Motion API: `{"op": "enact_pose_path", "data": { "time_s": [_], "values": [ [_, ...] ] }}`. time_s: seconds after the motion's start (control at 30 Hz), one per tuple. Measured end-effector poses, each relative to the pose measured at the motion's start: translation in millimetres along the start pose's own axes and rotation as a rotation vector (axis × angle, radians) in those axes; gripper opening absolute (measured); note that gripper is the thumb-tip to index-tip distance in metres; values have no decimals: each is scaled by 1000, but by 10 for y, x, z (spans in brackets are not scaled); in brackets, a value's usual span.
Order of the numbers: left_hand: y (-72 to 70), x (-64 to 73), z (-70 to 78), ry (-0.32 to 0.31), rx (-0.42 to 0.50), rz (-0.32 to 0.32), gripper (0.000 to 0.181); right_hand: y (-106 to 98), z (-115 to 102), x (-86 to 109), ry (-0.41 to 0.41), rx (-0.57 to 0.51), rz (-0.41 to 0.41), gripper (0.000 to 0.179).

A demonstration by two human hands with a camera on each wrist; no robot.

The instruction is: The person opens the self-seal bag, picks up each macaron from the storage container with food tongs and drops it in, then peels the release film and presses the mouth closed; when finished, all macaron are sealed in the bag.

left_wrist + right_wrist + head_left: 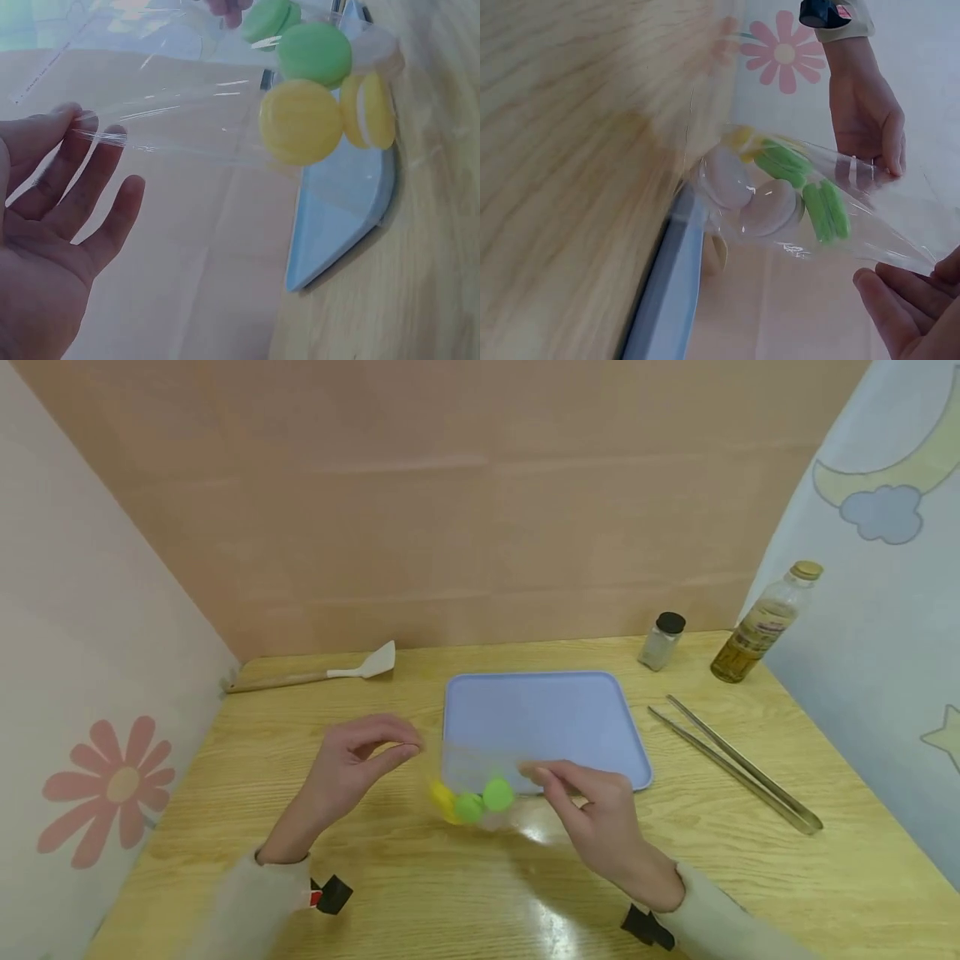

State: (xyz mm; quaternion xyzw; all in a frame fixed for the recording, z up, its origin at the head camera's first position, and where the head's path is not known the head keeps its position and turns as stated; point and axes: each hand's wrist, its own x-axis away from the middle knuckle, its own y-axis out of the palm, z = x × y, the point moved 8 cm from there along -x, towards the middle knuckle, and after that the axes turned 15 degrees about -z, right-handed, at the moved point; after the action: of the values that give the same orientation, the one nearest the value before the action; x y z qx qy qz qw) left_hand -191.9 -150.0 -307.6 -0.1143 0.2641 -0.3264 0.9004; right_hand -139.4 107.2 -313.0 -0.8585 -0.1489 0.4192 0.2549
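Observation:
A clear plastic bag (874, 221) hangs between my hands, over the table and the near edge of the tray. Inside it are yellow macarons (300, 121), green macarons (498, 794) and pale pinkish macarons (771, 206), gathered toward the bottom. My left hand (360, 764) pinches one corner of the bag between thumb and fingertips; its other fingers spread loosely in the left wrist view. On the opposite side, my right hand (596, 814) pinches the other corner. The transparent film is hard to make out in the head view, where the macarons look blurred.
A blue tray (540, 718) lies just beyond the hands. Metal tongs (738, 764) rest to its right, with a black-lidded jar (662, 643) and an oil bottle (757, 631) behind. At the back left lies a white spatula (300, 679) with a wooden handle. Walls border the table.

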Motion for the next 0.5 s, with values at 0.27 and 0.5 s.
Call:
{"op": "enact_pose_path", "data": {
  "time_s": [0.27,0.5],
  "values": [
    [341,8,-104,-10,184,-58,17,-91,123,123,83,-96,-6,23],
    [596,-6,-276,8,270,-33,15,-47,289,203,198,-315,-50,24]
  ]
}}
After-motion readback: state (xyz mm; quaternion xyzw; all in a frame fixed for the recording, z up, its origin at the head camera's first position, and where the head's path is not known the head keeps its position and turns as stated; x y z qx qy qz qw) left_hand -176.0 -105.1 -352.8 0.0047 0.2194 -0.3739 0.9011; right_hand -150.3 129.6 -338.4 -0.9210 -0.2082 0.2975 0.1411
